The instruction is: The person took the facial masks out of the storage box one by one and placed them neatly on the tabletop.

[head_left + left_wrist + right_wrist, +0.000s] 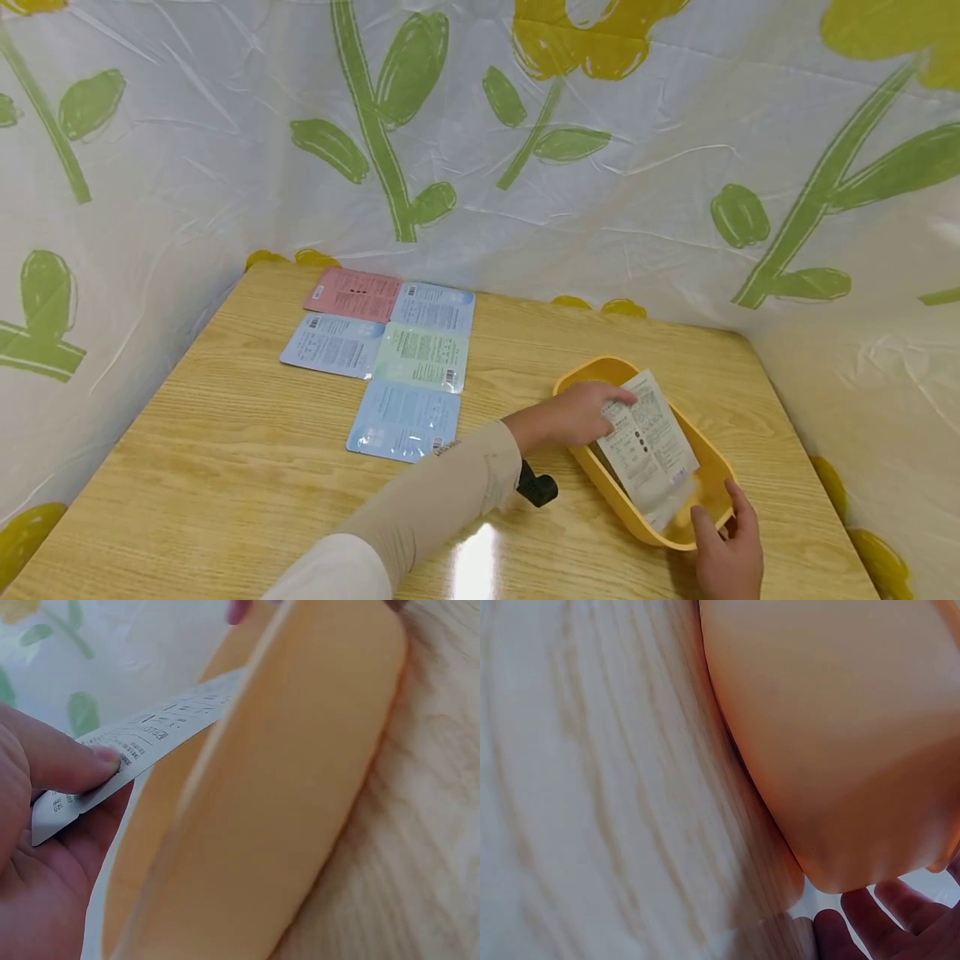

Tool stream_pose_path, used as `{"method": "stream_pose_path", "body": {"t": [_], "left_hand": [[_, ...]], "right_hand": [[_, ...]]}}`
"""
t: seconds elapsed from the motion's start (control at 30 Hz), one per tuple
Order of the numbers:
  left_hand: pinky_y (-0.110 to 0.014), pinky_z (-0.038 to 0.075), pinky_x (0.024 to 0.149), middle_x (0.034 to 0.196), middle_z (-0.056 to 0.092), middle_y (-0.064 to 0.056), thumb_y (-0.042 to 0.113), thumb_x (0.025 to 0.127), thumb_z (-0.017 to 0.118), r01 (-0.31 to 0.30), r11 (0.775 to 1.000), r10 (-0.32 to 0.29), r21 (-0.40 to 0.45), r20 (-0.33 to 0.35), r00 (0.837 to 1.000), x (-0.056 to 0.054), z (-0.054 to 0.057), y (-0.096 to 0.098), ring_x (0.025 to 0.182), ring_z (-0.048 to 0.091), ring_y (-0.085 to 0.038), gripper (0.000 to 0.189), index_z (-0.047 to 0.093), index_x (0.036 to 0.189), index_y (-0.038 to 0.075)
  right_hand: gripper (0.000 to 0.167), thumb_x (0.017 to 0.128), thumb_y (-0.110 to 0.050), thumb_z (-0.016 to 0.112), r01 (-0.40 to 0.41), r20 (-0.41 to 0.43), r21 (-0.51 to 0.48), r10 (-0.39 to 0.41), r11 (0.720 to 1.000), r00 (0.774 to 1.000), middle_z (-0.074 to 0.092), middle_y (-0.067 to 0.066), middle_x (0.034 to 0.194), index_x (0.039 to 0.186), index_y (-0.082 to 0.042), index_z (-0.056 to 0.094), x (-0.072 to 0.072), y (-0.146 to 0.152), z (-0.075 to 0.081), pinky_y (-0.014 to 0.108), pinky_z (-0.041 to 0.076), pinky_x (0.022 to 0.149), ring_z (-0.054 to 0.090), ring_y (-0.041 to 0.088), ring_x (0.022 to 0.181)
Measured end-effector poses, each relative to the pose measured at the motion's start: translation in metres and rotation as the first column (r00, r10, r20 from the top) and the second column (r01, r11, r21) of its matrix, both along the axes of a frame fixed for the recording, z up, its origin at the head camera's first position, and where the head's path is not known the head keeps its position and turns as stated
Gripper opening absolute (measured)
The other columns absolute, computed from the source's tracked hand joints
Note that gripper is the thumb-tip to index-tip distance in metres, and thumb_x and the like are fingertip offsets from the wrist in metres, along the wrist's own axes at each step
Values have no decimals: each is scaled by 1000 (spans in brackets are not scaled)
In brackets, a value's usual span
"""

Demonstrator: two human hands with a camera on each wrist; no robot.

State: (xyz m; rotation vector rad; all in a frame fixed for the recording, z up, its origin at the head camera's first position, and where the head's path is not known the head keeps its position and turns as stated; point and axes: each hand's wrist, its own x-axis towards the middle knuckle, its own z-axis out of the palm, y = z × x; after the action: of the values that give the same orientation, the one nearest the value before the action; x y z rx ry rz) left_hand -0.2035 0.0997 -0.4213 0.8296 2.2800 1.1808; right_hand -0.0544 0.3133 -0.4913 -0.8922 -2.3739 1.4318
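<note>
My left hand (581,414) reaches over the far left side of a yellow plastic basket (617,497) and pinches a flat white printed sachet (649,446). The sachet slants down into the basket, its lower end inside. In the left wrist view, the thumb (88,769) presses on the printed face and the fingers lie beneath. My right hand (729,552) holds the basket's near right end, thumb at the inner side of the rim. The right wrist view shows its fingertips (866,911) against the outer wall. Whether other sachets lie under the white one is hidden.
Left of the basket, several flat sachets lie on the wooden table: a pink one (352,293), a green one (422,357) and blue ones, including the nearest blue sachet (405,419). A flower-printed white sheet (480,250) hangs behind the table and at its sides.
</note>
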Motion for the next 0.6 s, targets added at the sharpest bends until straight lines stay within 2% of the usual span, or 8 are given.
{"method": "stream_pose_path", "body": {"t": [0.07, 0.1, 0.23, 0.4, 0.6], "left_hand": [[-19, 35, 43, 144, 50, 13, -3, 95, 58, -25, 999, 23, 40, 48, 999, -1, 3, -5, 45, 34, -8, 56, 56, 144, 24], [-19, 34, 41, 144, 50, 12, -3, 95, 58, -36, 998, 32, 56, 60, 998, -2, 5, -7, 42, 31, -8, 56, 56, 144, 24], [-19, 32, 42, 147, 48, 11, -1, 96, 57, -51, 994, 45, 101, 67, 997, -5, 10, -18, 41, 28, -9, 55, 55, 144, 25], [-19, 33, 44, 149, 47, 10, 1, 97, 59, -63, 988, 56, 144, 50, 997, -9, 20, -33, 42, 27, -9, 53, 55, 145, 23], [-18, 33, 45, 148, 49, 6, 2, 97, 60, -50, 984, 56, 169, -30, 998, -12, 36, -52, 43, 28, -8, 53, 53, 146, 19]], "right_hand": [[67, 101, -23, 53, -3, -4, 5, 3, 1000, 1000, 32, 22, 156, 160, -12, 25, 0, 1, -1, 2, 37, 69, 46, 5, 108], [67, 101, -24, 53, 0, -1, 8, 0, 1000, 1000, 32, 21, 157, 160, -12, 25, 0, 1, -1, 1, 37, 69, 46, 6, 109], [67, 101, -23, 53, -9, -6, 11, 9, 1000, 1000, 34, 23, 155, 160, -11, 25, 1, 2, -1, 2, 38, 68, 44, -1, 102], [67, 101, -21, 52, -13, -9, 11, 13, 1000, 1000, 33, 24, 155, 160, -11, 24, 0, 1, 0, 2, 38, 67, 41, -6, 97], [67, 101, -22, 52, -9, 0, 4, 9, 1000, 1000, 32, 24, 156, 160, -11, 23, 0, -1, 2, 3, 39, 66, 41, -5, 97]]}}
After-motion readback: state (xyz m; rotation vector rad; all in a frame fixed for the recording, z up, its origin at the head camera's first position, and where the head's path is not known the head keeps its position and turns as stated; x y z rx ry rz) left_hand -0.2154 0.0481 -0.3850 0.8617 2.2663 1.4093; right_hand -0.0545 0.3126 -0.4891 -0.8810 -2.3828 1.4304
